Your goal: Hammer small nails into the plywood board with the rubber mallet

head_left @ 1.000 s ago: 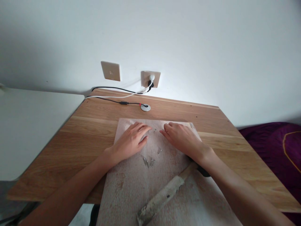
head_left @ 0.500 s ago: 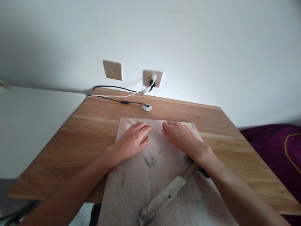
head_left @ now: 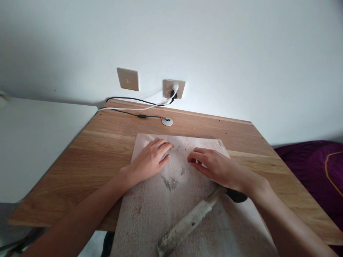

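A whitish, worn board (head_left: 150, 214) lies on the wooden desk with several small metal nails or screws (head_left: 171, 184) on it. My left hand (head_left: 152, 157) rests on the board's far left part, thumb and fingers apart, holding nothing. Close to its fingertips is a tiny metal piece (head_left: 178, 148). My right hand (head_left: 207, 162) hovers or rests over the right side, its fingers loosely curled with a gap to the thumb and nothing visible in them. Another small metal piece (head_left: 183, 172) lies just left of it. Below my right wrist lies a hammer (head_left: 187, 223), its dark head partly covered by my forearm.
The wooden desk (head_left: 88, 167) meets a white wall at the back. Black and white cables run from a wall socket (head_left: 180, 87) past a round cable grommet (head_left: 167, 122). A white surface (head_left: 45, 142) stands at left, purple fabric (head_left: 302, 160) at right.
My right hand has moved back toward me and slightly right, its thumb coming into view. More of the hammer's dark head shows. My left hand stays in place.
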Available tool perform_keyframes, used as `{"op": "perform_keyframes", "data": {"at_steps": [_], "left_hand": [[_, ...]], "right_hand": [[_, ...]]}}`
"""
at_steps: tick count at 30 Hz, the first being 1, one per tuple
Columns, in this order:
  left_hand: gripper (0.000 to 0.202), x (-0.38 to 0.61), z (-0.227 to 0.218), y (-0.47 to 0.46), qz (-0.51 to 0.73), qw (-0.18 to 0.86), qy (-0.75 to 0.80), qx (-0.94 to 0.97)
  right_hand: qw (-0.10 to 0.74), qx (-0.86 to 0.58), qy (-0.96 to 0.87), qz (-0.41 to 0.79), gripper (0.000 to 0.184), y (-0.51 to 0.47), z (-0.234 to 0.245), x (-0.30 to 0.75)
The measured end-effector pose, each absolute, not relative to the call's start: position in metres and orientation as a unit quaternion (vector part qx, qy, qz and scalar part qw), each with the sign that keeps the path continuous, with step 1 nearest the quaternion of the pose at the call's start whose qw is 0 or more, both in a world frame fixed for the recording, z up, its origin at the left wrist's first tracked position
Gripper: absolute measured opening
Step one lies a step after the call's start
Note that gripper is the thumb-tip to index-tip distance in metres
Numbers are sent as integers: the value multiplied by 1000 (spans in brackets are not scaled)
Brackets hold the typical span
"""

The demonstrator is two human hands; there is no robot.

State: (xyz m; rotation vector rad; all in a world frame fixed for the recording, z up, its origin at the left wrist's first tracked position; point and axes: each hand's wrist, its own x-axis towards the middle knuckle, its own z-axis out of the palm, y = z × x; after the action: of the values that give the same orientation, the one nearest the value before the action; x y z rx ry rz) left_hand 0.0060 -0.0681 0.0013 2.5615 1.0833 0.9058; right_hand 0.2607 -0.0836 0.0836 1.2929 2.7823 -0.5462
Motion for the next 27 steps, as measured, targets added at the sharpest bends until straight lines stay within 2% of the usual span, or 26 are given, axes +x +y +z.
{"op": "perform_keyframes", "data": {"at_steps": [5, 11, 17, 22, 27], "left_hand": [[24, 6, 2, -68, 306, 117, 366, 871], [24, 6, 3, -68, 314, 114, 365, 869], [26, 5, 2, -67, 306, 124, 365, 870], [26, 6, 1, -67, 311, 117, 369, 868], [27, 6, 2, -68, 313, 113, 368, 868]], "right_hand": [[25, 393, 893, -219, 23, -91, 78, 267], [12, 448, 887, -113, 22, -77, 82, 254], [41, 502, 863, -28, 32, -56, 82, 216], [78, 469, 880, -9, 24, -49, 73, 203], [62, 462, 884, -21, 25, -49, 76, 204]]}}
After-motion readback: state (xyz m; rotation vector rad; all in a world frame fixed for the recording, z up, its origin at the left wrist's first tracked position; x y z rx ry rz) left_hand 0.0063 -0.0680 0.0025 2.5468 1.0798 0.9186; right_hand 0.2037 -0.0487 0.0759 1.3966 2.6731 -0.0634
